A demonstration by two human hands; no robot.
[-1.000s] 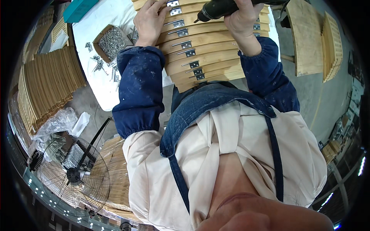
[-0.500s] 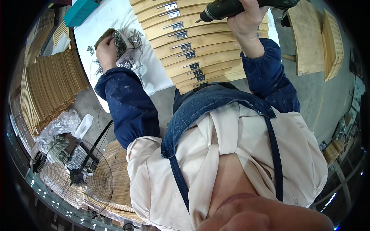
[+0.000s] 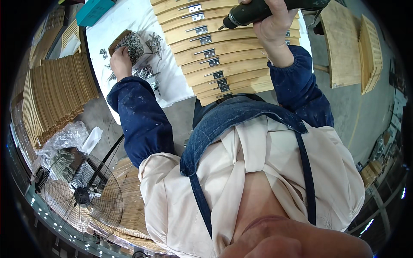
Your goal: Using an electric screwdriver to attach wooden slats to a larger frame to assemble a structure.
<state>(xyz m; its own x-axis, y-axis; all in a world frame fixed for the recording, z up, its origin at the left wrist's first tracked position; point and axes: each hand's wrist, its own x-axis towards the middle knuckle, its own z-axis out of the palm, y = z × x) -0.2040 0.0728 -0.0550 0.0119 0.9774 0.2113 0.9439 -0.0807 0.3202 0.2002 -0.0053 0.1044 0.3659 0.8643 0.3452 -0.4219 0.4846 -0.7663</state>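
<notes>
My right hand (image 3: 274, 34) grips a dark green electric screwdriver (image 3: 254, 13), its bit pointing left above the row of pale wooden boards (image 3: 234, 60). Small metal hinges (image 3: 205, 39) lie along these boards. On the left, my left hand (image 3: 121, 64) is at the near-left edge of an open box (image 3: 145, 58). Its fingers are pinched together; whatever they hold is too small to make out. Small screws (image 3: 132, 46) fill the box. Loose hinges (image 3: 154, 44) are scattered beside it on a white cloth (image 3: 172, 81).
A teal box (image 3: 94, 11) stands at the far left of the cloth. Stacked slatted wooden panels (image 3: 60, 94) are on the left, with a black wire fan (image 3: 81, 195) nearer to me. A wooden panel (image 3: 342, 47) stands at the right.
My left hand has drawn back from over the screws to the box's near edge, uncovering more of them. The right hand still holds the screwdriver in nearly the same place.
</notes>
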